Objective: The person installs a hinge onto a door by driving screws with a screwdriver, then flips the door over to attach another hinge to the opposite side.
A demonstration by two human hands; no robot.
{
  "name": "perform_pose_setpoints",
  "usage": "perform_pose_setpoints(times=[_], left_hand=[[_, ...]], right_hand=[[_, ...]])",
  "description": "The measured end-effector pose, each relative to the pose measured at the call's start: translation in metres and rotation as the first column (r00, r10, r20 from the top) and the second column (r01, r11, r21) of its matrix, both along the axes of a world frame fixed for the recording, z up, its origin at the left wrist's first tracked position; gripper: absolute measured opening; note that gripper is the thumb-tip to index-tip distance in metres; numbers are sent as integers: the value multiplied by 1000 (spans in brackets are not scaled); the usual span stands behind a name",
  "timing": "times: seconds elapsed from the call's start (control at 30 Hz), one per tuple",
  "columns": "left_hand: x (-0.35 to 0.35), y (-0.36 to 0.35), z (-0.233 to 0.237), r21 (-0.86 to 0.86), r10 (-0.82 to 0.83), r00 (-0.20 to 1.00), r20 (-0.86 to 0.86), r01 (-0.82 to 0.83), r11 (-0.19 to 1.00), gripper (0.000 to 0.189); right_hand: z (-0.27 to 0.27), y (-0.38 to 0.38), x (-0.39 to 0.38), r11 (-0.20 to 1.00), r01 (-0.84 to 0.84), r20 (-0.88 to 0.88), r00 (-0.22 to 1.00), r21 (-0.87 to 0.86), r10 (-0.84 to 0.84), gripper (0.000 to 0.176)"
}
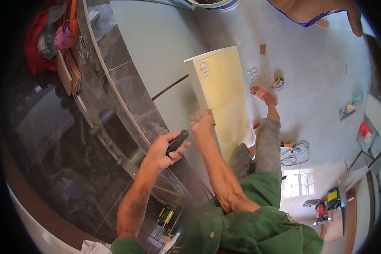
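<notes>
My left hand [167,151] is wrapped around a black hand tool [177,142] with a rounded end; its exact kind is not clear. Close by, my right hand [202,122] is closed in a fist against the white edge of a yellow-faced panel [225,93]. A thin brown piece [213,117] shows beside its fingers, but what the fist grips is hidden. The panel bears a round sticker [204,69] near its far corner. Past both hands lies a large pale grey surface [161,46] with a dark slot.
A dark stone counter [122,80] with a raised edge runs along the left. On the floor lie a tape measure [278,83] and a corded power tool [296,149]. Another person's arm [321,9] reaches in at top right, near a bucket [224,5].
</notes>
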State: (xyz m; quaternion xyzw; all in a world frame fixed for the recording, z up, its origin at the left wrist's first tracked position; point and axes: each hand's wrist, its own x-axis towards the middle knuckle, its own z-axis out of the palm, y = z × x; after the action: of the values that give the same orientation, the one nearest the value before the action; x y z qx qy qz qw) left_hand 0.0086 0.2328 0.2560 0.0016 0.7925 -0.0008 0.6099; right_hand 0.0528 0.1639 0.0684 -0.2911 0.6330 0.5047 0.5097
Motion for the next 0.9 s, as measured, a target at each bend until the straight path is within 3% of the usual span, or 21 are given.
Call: perform_pose_setpoints(times=[0.03, 0.13, 0.17, 0.2, 0.23, 0.27, 0.3, 0.37, 0.47, 0.53, 0.57, 0.6, 0.63, 0.77, 0.87, 0.9], left_hand=[[-1, -1, -3, -40, -6, 1000, 12, 6, 999, 24], [-4, -6, -12, -165, -14, 999, 46, 21, 986, 23], [-4, -7, -13, -11, -530, 847, 47, 531, 848, 24], [-1, -9, -14, 139, -892, 450, 38, 882, 451, 25], [1, -10, -15, 207, -985, -55, -163, 974, -88, 26], [5, -12, -14, 200, -875, -369, -314, 875, -441, 28], [9, -13, -10, 161, -757, -542, -365, 764, -624, 31], [17, -21, -5, 93, -644, -676, -360, 660, -745, 36], [24, -20, -6, 65, -584, -726, -363, 605, -794, 44], [26, -7, -3, 88, -694, -642, -327, 710, -698, 49], [30, -6, -2, 129, -952, -205, -226, 963, -238, 42], [34, -5, -1, 149, -923, 315, -222, 946, 288, 36], [38, -7, 0, 126, -644, 749, -154, 662, 739, 31], [19, 2, 4, -18, -359, 930, -79, 359, 933, 21], [7, 4, -7, -169, -109, 993, -34, 102, 980, 15], [15, 10, -6, -170, -439, 898, -25, 429, 887, 18]], right_hand=[[2, 0, 3, 1000, -7, 5, 1000, -7, 7, 18], [-1, 8, 2, 994, -75, 7, 997, -84, 76, 40], [-1, 8, 1, 995, -55, -10, 998, -89, 54, 39], [-3, 9, 2, 995, -34, -20, 999, -89, 32, 38], [-3, 8, 2, 995, -14, -33, 999, -94, 11, 37], [-3, 8, 3, 994, -34, -21, 999, -102, 32, 36], [-2, 9, 3, 993, -54, -12, 999, -105, 53, 35], [-1, 11, 3, 995, -56, 2, 998, -84, 57, 34], [-5, 0, 1, 999, -30, 12, 999, -34, 31, 28], [-14, -2, -9, 999, -36, 1, 999, -5, 36, 17], [-14, -1, -11, 1000, -2, -1, 1000, -2, 2, 17], [-11, -1, -7, 999, 32, 6, 999, -6, -32, 18], [-7, -3, -3, 998, 58, 9, 998, -11, -58, 18], [-11, -4, -13, 1000, 11, 11, 1000, -1, -11, 18], [-4, -2, 3, 999, 17, 0, 1000, -40, -17, 17], [-5, 0, 2, 999, 11, 0, 1000, -45, -11, 16]])
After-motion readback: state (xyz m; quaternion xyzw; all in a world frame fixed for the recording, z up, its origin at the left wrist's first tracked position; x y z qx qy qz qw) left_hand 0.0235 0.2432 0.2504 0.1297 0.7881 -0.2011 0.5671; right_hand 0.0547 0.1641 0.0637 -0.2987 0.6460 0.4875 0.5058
